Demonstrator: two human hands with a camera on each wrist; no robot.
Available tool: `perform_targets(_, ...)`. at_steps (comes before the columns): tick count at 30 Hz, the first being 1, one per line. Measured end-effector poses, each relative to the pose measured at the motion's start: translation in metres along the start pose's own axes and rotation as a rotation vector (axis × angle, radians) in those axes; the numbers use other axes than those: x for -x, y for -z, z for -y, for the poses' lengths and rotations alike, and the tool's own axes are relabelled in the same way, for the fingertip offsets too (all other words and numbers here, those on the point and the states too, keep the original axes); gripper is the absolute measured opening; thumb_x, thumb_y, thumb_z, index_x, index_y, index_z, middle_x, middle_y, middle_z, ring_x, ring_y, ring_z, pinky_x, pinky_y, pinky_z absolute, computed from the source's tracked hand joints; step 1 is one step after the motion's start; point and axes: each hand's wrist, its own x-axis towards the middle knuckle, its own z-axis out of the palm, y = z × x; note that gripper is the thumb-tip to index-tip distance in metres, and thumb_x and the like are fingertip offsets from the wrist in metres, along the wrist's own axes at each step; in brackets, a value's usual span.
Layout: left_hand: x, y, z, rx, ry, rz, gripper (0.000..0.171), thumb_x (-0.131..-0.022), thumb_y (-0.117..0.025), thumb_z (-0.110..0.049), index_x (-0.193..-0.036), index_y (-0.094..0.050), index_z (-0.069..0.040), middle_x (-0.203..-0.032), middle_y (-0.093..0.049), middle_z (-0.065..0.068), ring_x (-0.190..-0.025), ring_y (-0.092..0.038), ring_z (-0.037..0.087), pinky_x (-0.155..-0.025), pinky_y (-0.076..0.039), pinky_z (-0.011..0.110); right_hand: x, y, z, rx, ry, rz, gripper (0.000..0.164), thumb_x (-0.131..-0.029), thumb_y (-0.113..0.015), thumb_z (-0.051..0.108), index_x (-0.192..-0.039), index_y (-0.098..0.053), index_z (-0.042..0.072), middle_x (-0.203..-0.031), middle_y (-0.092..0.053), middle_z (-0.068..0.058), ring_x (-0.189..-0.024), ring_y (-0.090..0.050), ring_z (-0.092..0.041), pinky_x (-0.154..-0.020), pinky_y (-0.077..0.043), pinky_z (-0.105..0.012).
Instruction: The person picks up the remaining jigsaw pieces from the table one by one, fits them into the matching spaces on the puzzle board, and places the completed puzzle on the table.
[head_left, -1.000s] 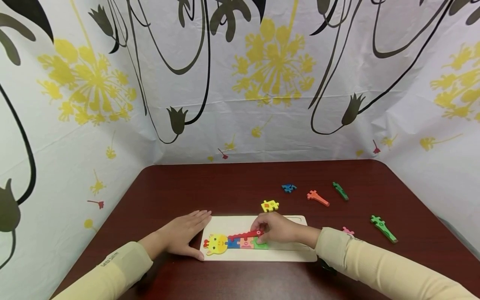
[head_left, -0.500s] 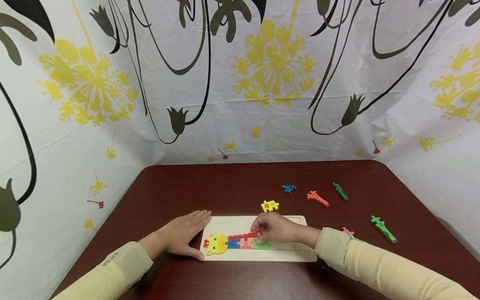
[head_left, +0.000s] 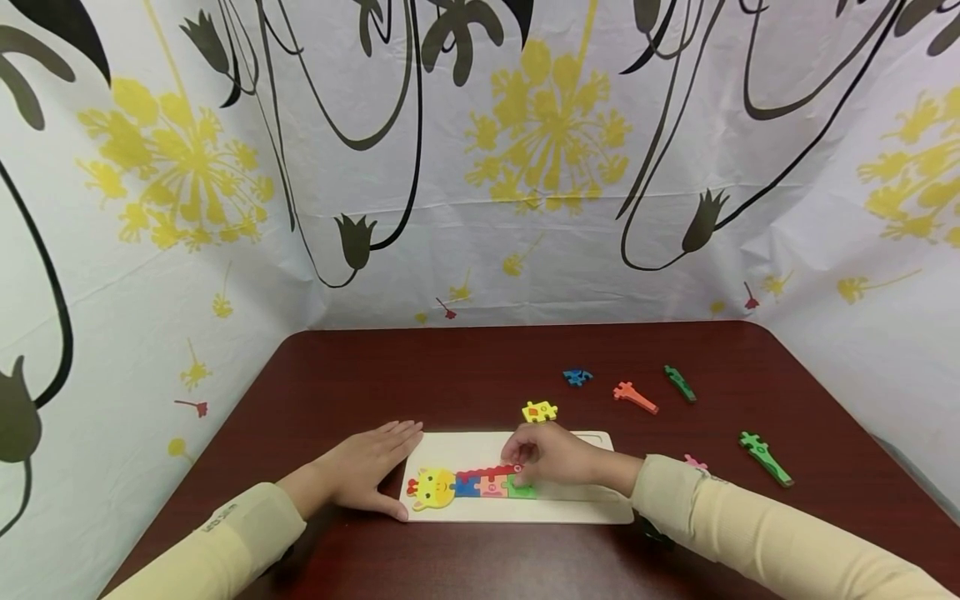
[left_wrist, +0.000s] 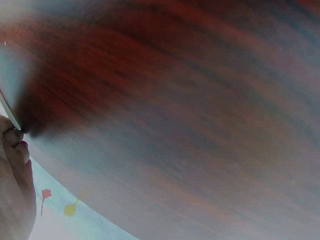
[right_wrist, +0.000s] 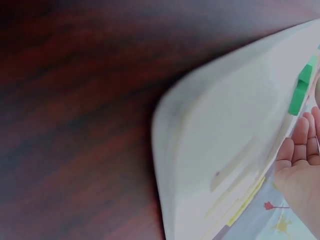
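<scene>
A pale wooden puzzle board point(head_left: 585, 507) lies flat before me. At its left sits a yellow giraffe head point(head_left: 435, 488), followed by blue point(head_left: 467, 487), pink point(head_left: 492, 487) and green point(head_left: 521, 490) neck pieces. A red, jagged puzzle piece point(head_left: 480, 473) runs along their upper edge. My right hand point(head_left: 558, 454) pinches its right end, with the thumb close over the green piece. Beside the board's left edge, my left hand point(head_left: 371, 467) lies with its fingers extended, thumb at the near corner. In the right wrist view the green piece point(right_wrist: 301, 87) shows beside my fingers.
Beyond the board lie a yellow piece point(head_left: 540, 412), a blue piece point(head_left: 577, 377), an orange piece point(head_left: 636, 397) and a green piece point(head_left: 680, 383). Farther right is another green piece point(head_left: 766, 458). A pink piece point(head_left: 696, 462) is partly hidden by my right sleeve.
The red piece's right end has dropped slightly toward the neck pieces, and the piece now lies closer along them. My left hand has stayed in place.
</scene>
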Motion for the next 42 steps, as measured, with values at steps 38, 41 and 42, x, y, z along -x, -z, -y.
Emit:
perform_targets(38, -0.001, -0.001, 0.001, -0.001, 0.001, 0.001, 0.114, -0.077, -0.031, -0.089, -0.155, -0.02, -0.006, -0.16, -0.019, 0.008, -0.146, -0.015, 0.022, -0.116, -0.018, 0.038, 0.006, 0.037, -0.009, 0.004, -0.029, -0.227, 0.029, -0.085, -0.076, 0.009, -0.111, -0.067, 0.001, -0.104, -0.064, -0.012, -0.092, -0.057, -0.028, -0.074, -0.052, -0.03)
perform_targets(41, -0.001, -0.002, 0.001, -0.001, 0.0, 0.002, 0.114, -0.077, -0.032, -0.088, -0.155, -0.02, -0.006, -0.16, -0.019, 0.008, -0.146, -0.015, 0.021, -0.116, -0.018, 0.038, 0.006, 0.039, -0.012, 0.003, -0.047, -0.25, 0.029, -0.085, -0.075, 0.008, -0.112, -0.066, 0.002, -0.105, -0.064, -0.012, -0.093, -0.057, -0.028, -0.075, -0.052, -0.031)
perform_targets(42, -0.001, -0.002, 0.001, 0.0, 0.0, 0.003, 0.114, -0.077, -0.032, -0.088, -0.155, -0.02, -0.007, -0.16, -0.019, 0.008, -0.146, -0.015, 0.021, -0.116, -0.018, 0.038, 0.006, 0.039, -0.013, 0.003, -0.056, -0.256, 0.029, -0.085, -0.075, 0.007, -0.112, -0.066, 0.002, -0.105, -0.063, -0.012, -0.093, -0.057, -0.029, -0.075, -0.052, -0.032)
